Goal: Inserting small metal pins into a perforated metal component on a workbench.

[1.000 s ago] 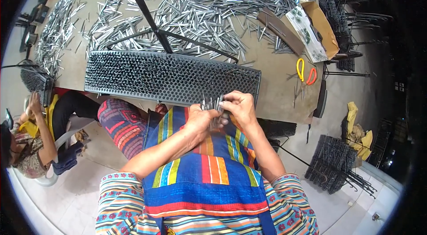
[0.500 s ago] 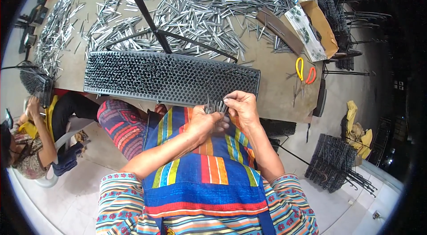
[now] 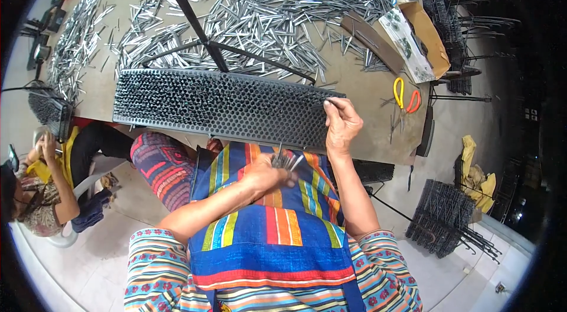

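Long black perforated rack (image 3: pixel 236 102) sitting at near edge of beige table (image 3: pixel 381 129). Your right hand (image 3: pixel 342 127) pinching fingers closed over rack's right end, contents unclear; your left hand (image 3: pixel 264 174) gripping thin grey metal strips (image 3: pixel 286 161).

The counter (image 3: pixel 372 129) and pale floor (image 3: pixel 97 279) are being lit brightly and fairly evenly, while glare is being thrown back by the metal strips (image 3: pixel 254 17). The far right is being swallowed by darkness, straight edges are being bowed, and the corners are being blacked out by the fisheye rim.
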